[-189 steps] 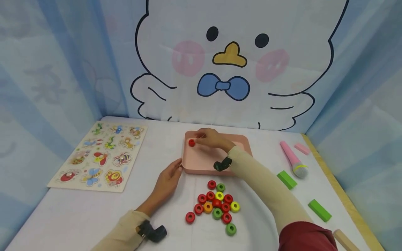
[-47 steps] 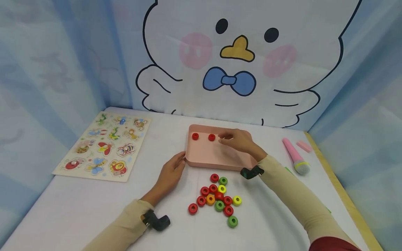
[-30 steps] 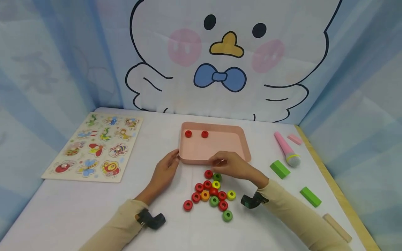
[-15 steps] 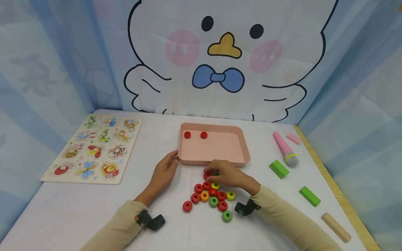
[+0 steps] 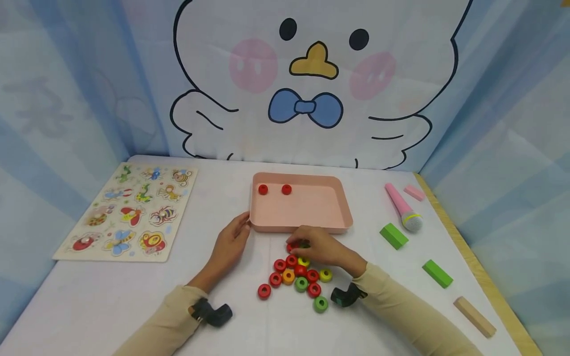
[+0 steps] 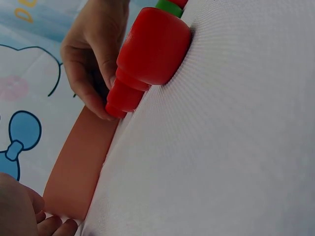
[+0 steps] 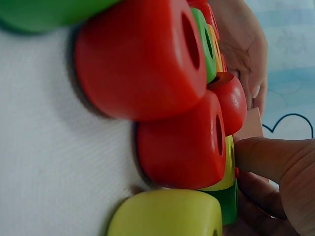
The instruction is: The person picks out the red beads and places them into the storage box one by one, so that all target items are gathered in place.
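In the head view, my right hand (image 5: 320, 245) is over the far end of a loose cluster of ring-shaped wooden beads, pinching a red bead (image 5: 291, 246) between thumb and fingertips. A green bead (image 5: 305, 244) beside it is partly covered by that hand. The left wrist view also shows these fingers around the red bead (image 6: 116, 109), low by the cloth. My left hand (image 5: 229, 243) rests its fingertips against the front left corner of a pink tray (image 5: 301, 229). Two red beads (image 5: 286, 189) stand apart in the tray's far left part.
A wooden insect puzzle board (image 5: 126, 212) lies at the left. To the right are a pink toy microphone (image 5: 403, 206), a pink block (image 5: 414, 192), two green blocks (image 5: 394, 236) and a plain wooden block (image 5: 474, 317). More red, green, yellow and orange beads (image 5: 288, 276) lie nearest me.
My right hand set down red beads in the tray, two now standing there, then came back toward me to the cluster and took hold of another red bead. My left hand stayed at the tray corner.
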{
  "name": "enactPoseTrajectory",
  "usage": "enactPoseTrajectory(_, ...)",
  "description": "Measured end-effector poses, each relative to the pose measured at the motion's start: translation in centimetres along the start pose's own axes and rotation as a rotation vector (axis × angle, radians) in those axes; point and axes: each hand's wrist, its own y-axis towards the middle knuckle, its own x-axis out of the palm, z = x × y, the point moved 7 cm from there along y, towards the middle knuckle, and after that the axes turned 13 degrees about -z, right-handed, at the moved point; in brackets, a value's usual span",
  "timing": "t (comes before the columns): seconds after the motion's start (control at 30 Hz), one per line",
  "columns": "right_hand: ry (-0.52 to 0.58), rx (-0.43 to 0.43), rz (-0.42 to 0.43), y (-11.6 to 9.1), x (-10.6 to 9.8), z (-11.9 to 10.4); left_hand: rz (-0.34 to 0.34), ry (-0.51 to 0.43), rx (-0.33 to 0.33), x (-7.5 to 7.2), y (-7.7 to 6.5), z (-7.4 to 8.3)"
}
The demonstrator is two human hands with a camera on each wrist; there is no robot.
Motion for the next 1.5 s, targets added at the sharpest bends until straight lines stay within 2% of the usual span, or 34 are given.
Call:
enactPoseTrajectory(0.37,-0.007,0.003,-0.001,0.0,0.0,0.0,0.002,-0.018,0.016,0.0,0.1,-0.1)
enactPoseTrajectory(0.63,-0.093,0.089,-0.060,0.0,0.1,-0.8,0.002,-0.044,0.007,0.2,-0.1,-0.5)
enactPoseTrajectory(0.7,-0.109,0.093,-0.064,-0.1,-0.1,-1.2,0.000,-0.050,0.010,0.3,-0.3,0.0)
enactPoseTrajectory(0.8,-0.110,0.081,-0.044,-0.2,-1.1,-1.8,-0.002,-0.053,0.011,0.4,-0.4,-0.1)
enactPoseTrajectory(0.93,-0.066,0.060,0.016,0.0,-3.9,-1.8,-0.003,-0.050,0.012,0.3,-0.1,-0.4)
enactPoseTrajectory(1.07,-0.067,0.050,0.097,0.9,-7.5,-0.1,0.005,-0.035,0.014,0.0,0.0,-0.3)
enactPoseTrajectory(1.2,-0.016,0.128,0.152,2.2,-10.1,2.8,0.015,-0.020,0.001,-0.2,0.1,-0.4)
enactPoseTrajectory(1.37,0.108,0.318,0.139,3.9,-11.1,7.1,0.011,-0.026,-0.002,0.0,0.0,-0.6)
enactPoseTrajectory(1.5,0.075,0.350,0.141,5.1,-11.7,9.0,0.006,-0.027,-0.012,0.2,-0.1,-0.7)
